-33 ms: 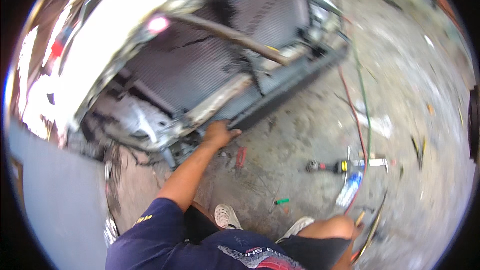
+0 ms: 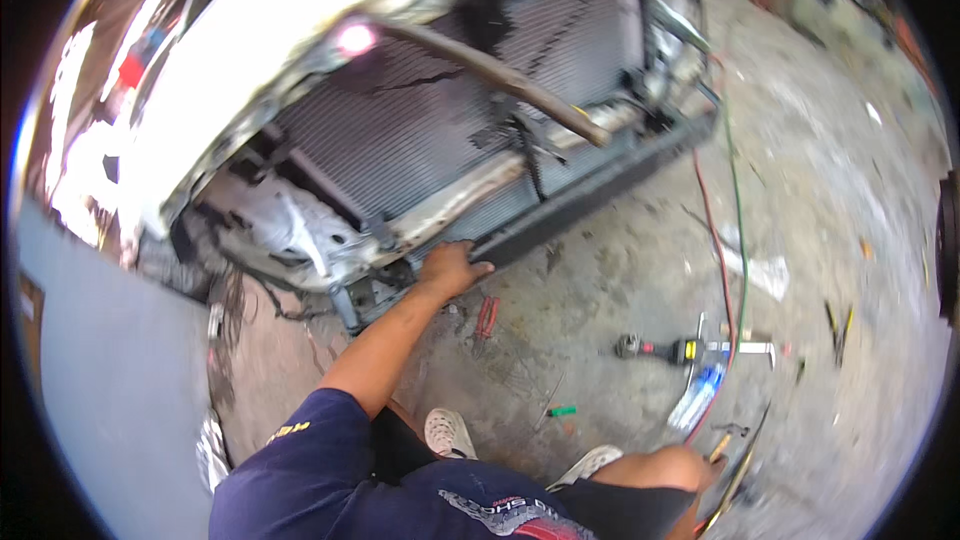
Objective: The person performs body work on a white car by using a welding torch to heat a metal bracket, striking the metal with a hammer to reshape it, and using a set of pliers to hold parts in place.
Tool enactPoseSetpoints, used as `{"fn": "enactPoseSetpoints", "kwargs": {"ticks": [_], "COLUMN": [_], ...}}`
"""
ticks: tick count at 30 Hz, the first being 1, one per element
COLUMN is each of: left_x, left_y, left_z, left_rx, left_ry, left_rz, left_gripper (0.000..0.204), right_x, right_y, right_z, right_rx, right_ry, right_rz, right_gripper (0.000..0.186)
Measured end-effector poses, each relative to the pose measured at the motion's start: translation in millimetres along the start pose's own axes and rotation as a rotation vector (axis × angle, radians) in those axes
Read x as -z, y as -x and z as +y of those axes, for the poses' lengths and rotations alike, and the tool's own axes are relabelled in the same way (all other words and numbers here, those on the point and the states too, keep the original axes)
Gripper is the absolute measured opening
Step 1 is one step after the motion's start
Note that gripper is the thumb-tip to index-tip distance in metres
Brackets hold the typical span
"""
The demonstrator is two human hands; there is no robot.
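Observation:
A car's opened front end stands ahead, its wide finned radiator (image 2: 380, 145) bare. Along the bottom runs a dark lower crossmember (image 2: 600, 162). My left hand (image 2: 452, 270) grips the near left end of it, thumb out to the right and fingertips partly hidden over the edge. Low on the right, beside my bent knee, my right hand (image 2: 713, 472) is closed around a hammer (image 2: 722, 445). Its wooden handle and dark head show above the fist; most of the hand is behind the knee.
On the concrete lie red-handled pliers (image 2: 487, 317), a green-handled screwdriver (image 2: 562, 411), a cordless power tool (image 2: 655, 349), a plastic bottle (image 2: 697, 398) and another pair of pliers (image 2: 840, 333). Red and green hoses (image 2: 738, 210) cross the floor. A wooden bar (image 2: 500, 80) slants across the radiator. A grey panel (image 2: 110, 360) stands left.
The view has shifted slightly, so the car and floor tools sit a little lower and further right, and sharper. My left hand stays on the crossmember; the hammer's head shows more clearly.

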State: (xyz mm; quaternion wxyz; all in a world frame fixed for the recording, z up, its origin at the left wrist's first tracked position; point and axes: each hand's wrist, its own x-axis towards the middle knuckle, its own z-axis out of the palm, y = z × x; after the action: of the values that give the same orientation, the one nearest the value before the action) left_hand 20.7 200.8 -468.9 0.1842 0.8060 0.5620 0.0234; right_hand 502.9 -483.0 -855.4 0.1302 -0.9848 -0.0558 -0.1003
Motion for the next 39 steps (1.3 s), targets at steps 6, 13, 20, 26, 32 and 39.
{"fn": "enactPoseSetpoints", "kwargs": {"ticks": [6, 13, 20, 26, 32, 39], "left_x": [44, 42, 53, 36, 46, 39], "left_y": [86, 59, 74, 71, 65, 82], "left_z": [-33, -6, -9, -27, -19, -41], "left_rx": [0.156, 0.145, 0.171, 0.095, 0.063, -0.077], "left_ry": [-0.079, 0.058, 0.065, 0.032, 0.034, 0.284], "left_rz": [0.023, -0.013, -0.064, 0.1, 0.018, 0.194], "left_gripper": [0.065, 0.063, 0.057, 0.055, 0.058, 0.05], "right_x": [223, 458, 565, 621, 612, 608], "right_y": [-70, -36, 27, 60, 91, 122], "right_z": [-366, -583, -695, -718, -726, -725], "right_rx": [0.341, 0.993, 1.781, 1.854, 1.696, 1.587], "right_ry": [-0.993, -1.31, -1.279, -1.144, -1.049, -1.157], "right_rz": [-0.438, -0.905, -0.476, -0.268, -0.224, -0.086], "right_gripper": [0.043, 0.049, 0.066, 0.069, 0.07, 0.065]}}
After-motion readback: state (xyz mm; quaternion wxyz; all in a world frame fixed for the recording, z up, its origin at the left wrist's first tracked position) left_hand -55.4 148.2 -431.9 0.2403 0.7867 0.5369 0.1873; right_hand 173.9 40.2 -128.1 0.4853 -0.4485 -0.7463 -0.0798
